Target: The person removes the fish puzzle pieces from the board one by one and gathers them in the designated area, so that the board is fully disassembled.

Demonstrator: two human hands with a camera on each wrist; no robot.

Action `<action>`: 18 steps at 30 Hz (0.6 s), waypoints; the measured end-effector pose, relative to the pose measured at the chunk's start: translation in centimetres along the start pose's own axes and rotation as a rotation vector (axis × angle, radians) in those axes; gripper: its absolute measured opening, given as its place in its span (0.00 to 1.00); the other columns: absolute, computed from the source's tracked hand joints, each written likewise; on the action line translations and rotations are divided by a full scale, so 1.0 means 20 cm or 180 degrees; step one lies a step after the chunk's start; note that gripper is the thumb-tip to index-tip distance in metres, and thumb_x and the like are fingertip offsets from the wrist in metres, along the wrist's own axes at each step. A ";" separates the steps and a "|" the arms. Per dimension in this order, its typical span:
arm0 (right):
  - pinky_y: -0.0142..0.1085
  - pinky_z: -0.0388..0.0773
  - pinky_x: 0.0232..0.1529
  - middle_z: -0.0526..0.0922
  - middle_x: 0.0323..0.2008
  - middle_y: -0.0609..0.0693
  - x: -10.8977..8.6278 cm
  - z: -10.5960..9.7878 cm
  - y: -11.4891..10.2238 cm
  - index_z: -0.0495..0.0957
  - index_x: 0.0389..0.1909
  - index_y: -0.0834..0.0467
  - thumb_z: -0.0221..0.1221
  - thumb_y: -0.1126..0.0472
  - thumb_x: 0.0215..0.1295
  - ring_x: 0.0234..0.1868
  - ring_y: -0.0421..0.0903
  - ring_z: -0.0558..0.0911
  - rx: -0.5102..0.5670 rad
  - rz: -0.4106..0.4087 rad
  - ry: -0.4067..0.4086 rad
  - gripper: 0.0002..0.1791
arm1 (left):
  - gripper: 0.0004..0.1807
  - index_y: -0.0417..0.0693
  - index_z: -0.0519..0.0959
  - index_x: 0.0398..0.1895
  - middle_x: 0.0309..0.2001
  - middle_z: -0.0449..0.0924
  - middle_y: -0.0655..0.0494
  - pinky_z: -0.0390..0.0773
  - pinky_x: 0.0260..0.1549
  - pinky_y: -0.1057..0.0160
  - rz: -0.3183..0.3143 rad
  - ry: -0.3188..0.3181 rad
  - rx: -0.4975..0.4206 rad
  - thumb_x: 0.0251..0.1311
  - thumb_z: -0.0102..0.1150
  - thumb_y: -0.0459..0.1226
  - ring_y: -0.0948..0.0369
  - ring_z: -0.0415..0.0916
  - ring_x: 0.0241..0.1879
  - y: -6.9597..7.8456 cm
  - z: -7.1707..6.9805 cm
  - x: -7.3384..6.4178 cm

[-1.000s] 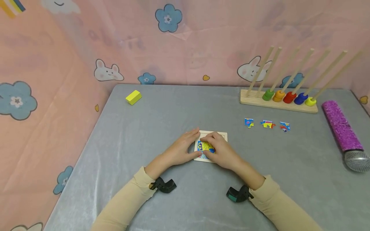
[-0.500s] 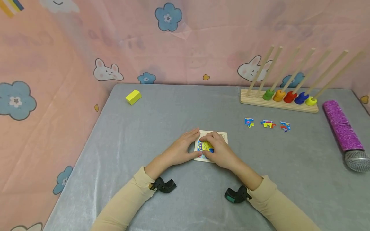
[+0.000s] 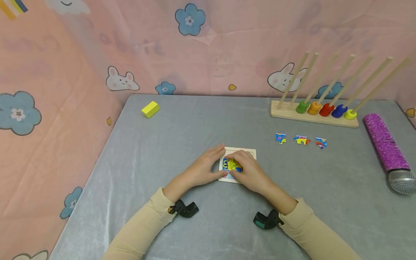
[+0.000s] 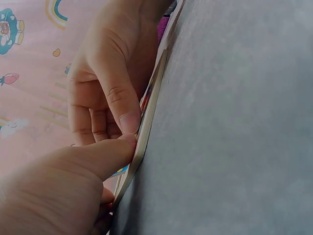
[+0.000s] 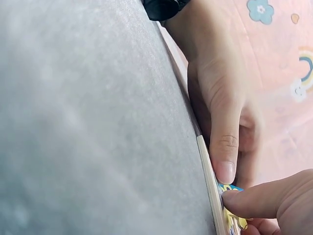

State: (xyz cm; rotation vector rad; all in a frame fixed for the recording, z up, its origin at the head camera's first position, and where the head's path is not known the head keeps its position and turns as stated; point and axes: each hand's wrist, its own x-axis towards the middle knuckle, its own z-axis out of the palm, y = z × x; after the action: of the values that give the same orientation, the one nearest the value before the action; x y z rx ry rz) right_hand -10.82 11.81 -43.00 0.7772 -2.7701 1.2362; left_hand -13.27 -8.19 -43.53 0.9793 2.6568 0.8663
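A small wooden puzzle tray (image 3: 233, 149) lies on the grey tabletop with colourful pieces in its lower part. My left hand (image 3: 203, 168) lies along the tray's left edge, its fingers fairly straight and its thumb resting at the lower left. Over the tray's right half, my right hand (image 3: 250, 171) bends its thumb and index finger toward each other. In the right wrist view, its thumb presses a yellow puzzle piece (image 5: 234, 220) standing partly above the tray. The right palm and fingers hide part of the tray. Both thumbs nearly meet in the left wrist view.
Three loose puzzle pieces, left (image 3: 280, 138), middle (image 3: 302, 140) and right (image 3: 321, 143), lie right of the tray. Behind them stands a wooden peg rack (image 3: 313, 117) with coloured beads. A purple glittery microphone (image 3: 386, 144) is at far right, a yellow block (image 3: 150, 109) at back left.
The right hand makes only slight shifts over the puzzle pieces. The left hand and the tray stay in place.
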 end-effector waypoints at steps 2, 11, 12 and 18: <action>0.47 0.72 0.53 0.79 0.47 0.54 0.00 0.00 0.00 0.78 0.50 0.62 0.64 0.70 0.54 0.51 0.51 0.74 -0.0005 -0.0023 0.0016 0.20 | 0.40 0.36 0.59 0.70 0.73 0.53 0.47 0.49 0.73 0.56 -0.0006 -0.0006 -0.0004 0.60 0.61 0.47 0.56 0.49 0.73 0.00 0.00 0.00; 0.47 0.74 0.54 0.79 0.47 0.54 0.00 0.00 0.01 0.79 0.51 0.63 0.64 0.70 0.53 0.52 0.51 0.75 0.0011 -0.0014 0.0051 0.21 | 0.40 0.36 0.59 0.70 0.73 0.53 0.47 0.48 0.73 0.56 -0.0030 -0.0037 -0.0021 0.60 0.60 0.47 0.55 0.48 0.74 -0.01 0.00 0.00; 0.47 0.74 0.53 0.79 0.47 0.54 0.00 0.00 0.02 0.79 0.50 0.63 0.64 0.70 0.54 0.51 0.51 0.76 0.0018 -0.0017 0.0058 0.20 | 0.40 0.36 0.59 0.70 0.73 0.53 0.47 0.48 0.73 0.56 -0.0030 -0.0036 -0.0023 0.60 0.60 0.47 0.55 0.48 0.74 -0.01 0.00 0.00; 0.39 0.74 0.45 0.80 0.45 0.53 0.00 -0.02 0.03 0.79 0.49 0.62 0.65 0.70 0.53 0.44 0.47 0.76 0.0224 0.0029 0.0090 0.19 | 0.40 0.35 0.59 0.70 0.73 0.53 0.47 0.48 0.73 0.55 -0.0021 -0.0017 -0.0049 0.60 0.61 0.46 0.55 0.49 0.73 0.00 0.00 0.00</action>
State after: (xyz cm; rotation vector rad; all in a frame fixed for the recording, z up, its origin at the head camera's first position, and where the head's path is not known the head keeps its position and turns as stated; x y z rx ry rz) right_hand -11.20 12.40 -43.25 0.7462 -2.7244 1.3420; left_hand -13.28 -8.21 -43.64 0.9675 2.6432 0.8802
